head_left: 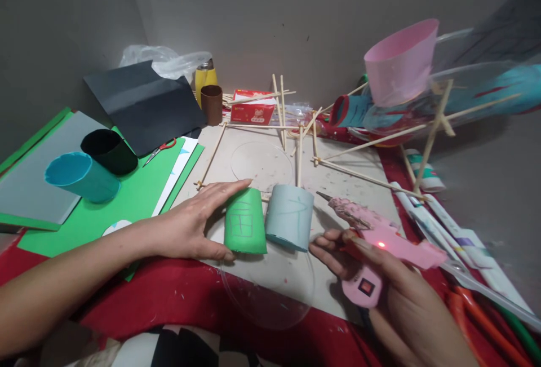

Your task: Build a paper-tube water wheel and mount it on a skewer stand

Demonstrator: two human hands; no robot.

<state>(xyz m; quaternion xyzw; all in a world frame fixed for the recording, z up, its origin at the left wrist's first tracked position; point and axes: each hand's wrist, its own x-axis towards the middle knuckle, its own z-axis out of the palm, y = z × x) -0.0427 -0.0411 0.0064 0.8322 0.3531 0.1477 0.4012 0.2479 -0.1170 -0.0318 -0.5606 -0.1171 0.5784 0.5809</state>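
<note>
My left hand [192, 223] cups a green paper tube [245, 221] that lies on the cardboard sheet [279, 268], thumb under it and fingers over its far side. A pale blue-grey paper tube [289, 216] rests right beside the green one, touching it. My right hand [380, 282] grips a pink hot glue gun [382, 237] with a red light lit, its nozzle pointing left and up, just right of the blue-grey tube. A clear plastic disc [270, 299] lies under the tubes' near side.
A wooden stick frame [367, 144] carrying a pink paper cylinder [400, 62] and a clear bottle stands at the right. Teal [82, 176] and black [109, 150] paper tubes, scissors [159, 149], green, grey and black sheets lie left. Glue sticks [426, 215] lie right; a tissue box [252, 106] sits at the back.
</note>
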